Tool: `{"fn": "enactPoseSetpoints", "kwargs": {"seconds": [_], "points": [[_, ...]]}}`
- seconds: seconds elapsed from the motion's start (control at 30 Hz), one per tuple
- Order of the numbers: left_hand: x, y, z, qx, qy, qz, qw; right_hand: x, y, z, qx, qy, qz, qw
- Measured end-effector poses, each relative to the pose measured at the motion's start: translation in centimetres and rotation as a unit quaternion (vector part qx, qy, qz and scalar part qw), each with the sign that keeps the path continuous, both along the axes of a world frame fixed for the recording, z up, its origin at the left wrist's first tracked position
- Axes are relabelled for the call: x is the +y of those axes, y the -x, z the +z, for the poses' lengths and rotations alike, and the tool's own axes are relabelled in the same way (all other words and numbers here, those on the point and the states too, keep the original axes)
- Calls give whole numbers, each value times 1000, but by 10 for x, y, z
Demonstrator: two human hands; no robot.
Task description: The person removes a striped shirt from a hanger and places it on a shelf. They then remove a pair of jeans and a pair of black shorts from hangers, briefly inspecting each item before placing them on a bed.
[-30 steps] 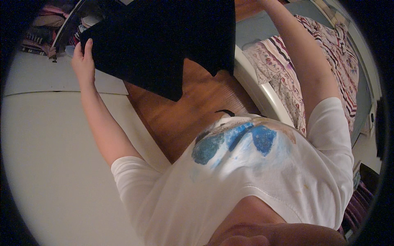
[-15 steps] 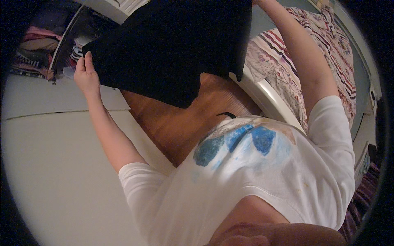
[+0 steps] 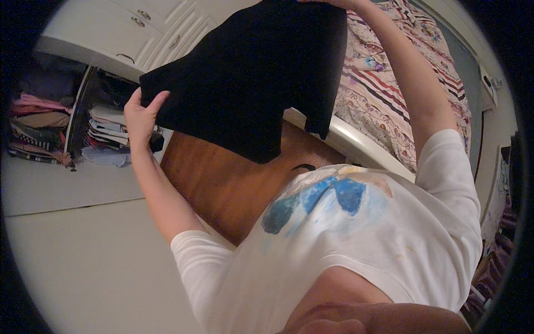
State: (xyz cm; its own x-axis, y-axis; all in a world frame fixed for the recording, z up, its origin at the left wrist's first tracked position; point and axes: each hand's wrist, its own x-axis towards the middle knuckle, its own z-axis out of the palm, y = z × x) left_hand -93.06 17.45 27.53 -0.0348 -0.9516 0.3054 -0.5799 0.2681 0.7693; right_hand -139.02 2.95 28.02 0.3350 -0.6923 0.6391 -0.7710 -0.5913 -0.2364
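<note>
A black garment point(image 3: 256, 83) is held up, spread in front of the person, above wood floor point(image 3: 222, 183). L hand point(image 3: 142, 114) is closed on its lower corner; R hand point(image 3: 328, 3) grips top edge, mostly cut off by frame. Bed w/ patterned cover point(image 3: 384, 100) is beside.

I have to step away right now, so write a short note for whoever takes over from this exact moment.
Left hand: grip shut on one edge of the black cloth garment.
Right hand: at the garment's top edge, mostly cut off by the frame; grip not visible.
Garment: held up and spread in the air over the brown wooden floor, beside the patterned striped bedspread.
Done: lifted and opened out.
Left: not folded, not put down.
</note>
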Motion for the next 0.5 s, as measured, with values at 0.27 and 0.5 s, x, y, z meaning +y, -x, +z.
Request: {"fn": "enactPoseSetpoints", "kwargs": {"seconds": [0.27, 0.5], "points": [[-46, 91, -6, -36, 180, 37, 982, 54, 90, -16, -236, 140, 6, 961], [-84, 209, -132, -80, 208, 144, 964, 185, 175, -167, -253, -44, -120, 959]]}}
